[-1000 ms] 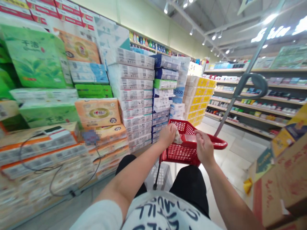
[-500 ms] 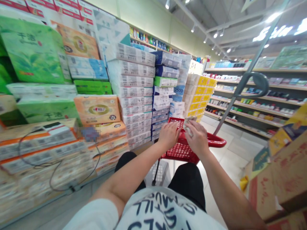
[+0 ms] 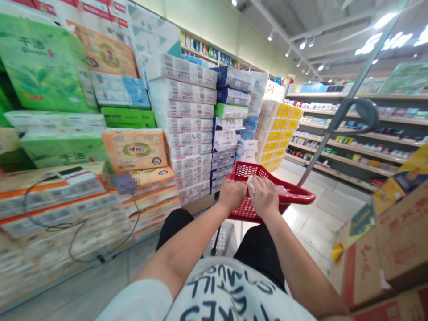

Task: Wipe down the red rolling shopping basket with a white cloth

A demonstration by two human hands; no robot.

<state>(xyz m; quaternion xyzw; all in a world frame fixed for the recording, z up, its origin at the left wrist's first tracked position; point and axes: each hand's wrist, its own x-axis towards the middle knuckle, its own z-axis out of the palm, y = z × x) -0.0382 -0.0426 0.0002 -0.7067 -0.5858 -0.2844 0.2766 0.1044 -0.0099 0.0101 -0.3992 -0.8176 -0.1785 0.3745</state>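
Our left hand (image 3: 232, 195) and right hand (image 3: 264, 196) meet over the near rim of the red basket (image 3: 294, 194), fingers together, clamped on a small white cloth (image 3: 250, 184) between them. Beyond stand stacked tissue packs (image 3: 187, 129) and store shelves (image 3: 354, 151).

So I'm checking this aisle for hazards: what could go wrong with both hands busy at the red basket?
Both the left hand and right hand are bunched on a small white wad over the red basket, so neither seems to steady it; it might roll. The loose black cable by the stacked tissue packs could snag a foot.
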